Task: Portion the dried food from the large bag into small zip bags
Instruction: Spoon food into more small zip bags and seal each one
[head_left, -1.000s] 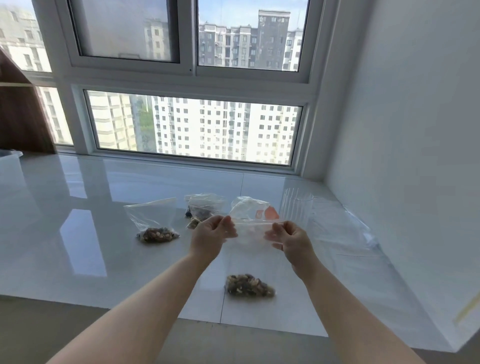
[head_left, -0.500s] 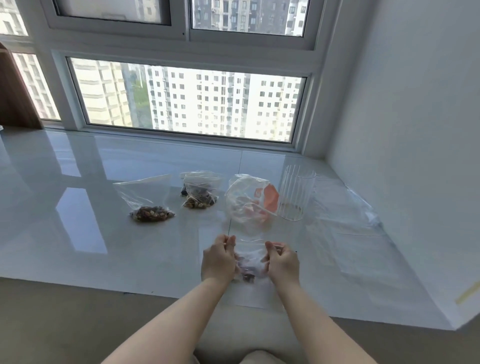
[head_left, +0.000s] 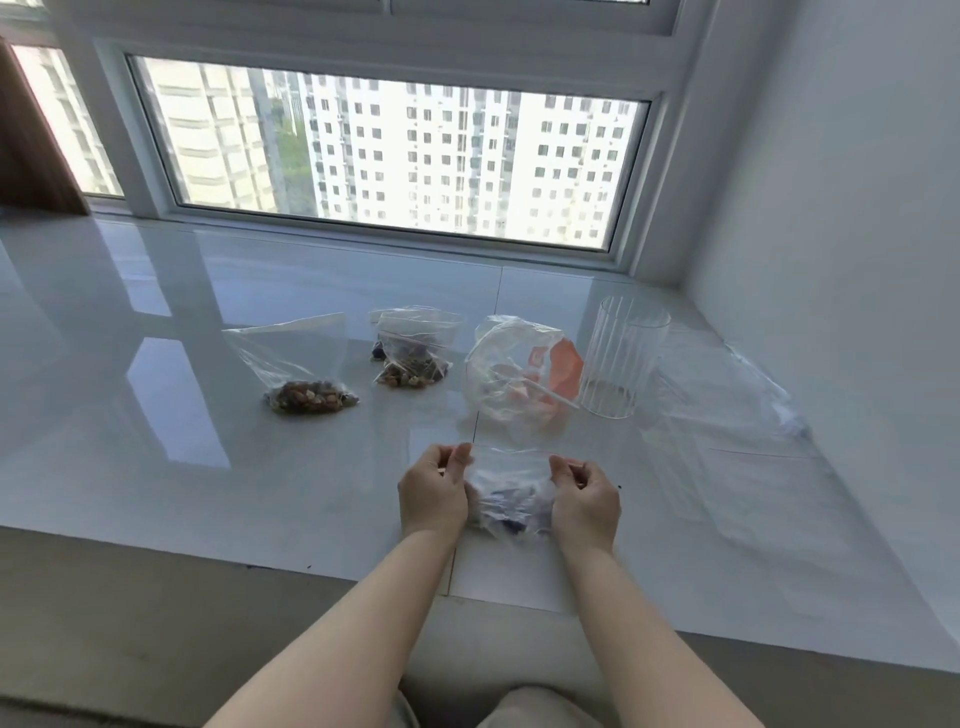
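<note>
Head view: left hand (head_left: 434, 491) and right hand (head_left: 586, 499) pinch the filled small bag's (head_left: 511, 491) top corners.
Press the strip fully across, food low.

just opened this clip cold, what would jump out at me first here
First the two hands at the near edge of the white sill: the left hand and right hand each pinch a top corner of a small zip bag with dark dried food inside. Behind it stands a crumpled large bag with orange print, a ribbed clear glass to its right, and two filled small bags to its left.
</note>
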